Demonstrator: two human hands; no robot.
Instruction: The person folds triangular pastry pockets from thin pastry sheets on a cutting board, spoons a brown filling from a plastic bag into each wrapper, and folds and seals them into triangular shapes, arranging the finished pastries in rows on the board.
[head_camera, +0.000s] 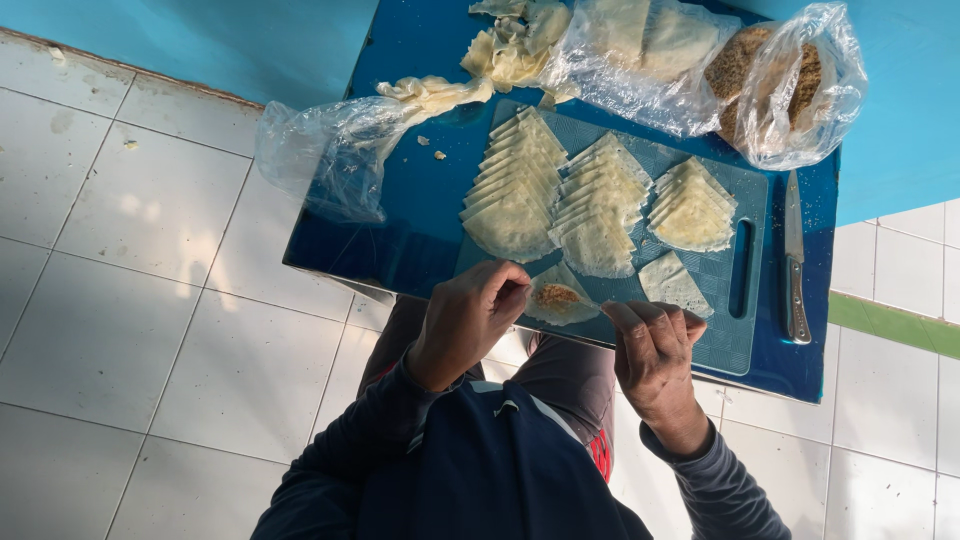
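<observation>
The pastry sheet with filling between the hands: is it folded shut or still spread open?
Spread open. The pastry sheet lies flat on the cutting board, with its brown filling uncovered on top.

Deep blue table (420, 215), teal gridded cutting board (745, 335), pale cream pastry sheets (515, 190), white floor tiles (150, 300)

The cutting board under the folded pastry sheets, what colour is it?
The cutting board is teal blue-green, seen from the head view.

Left hand (470, 320) fingers pinched; right hand (652, 350) fingers curled (both forearms raised).
</observation>
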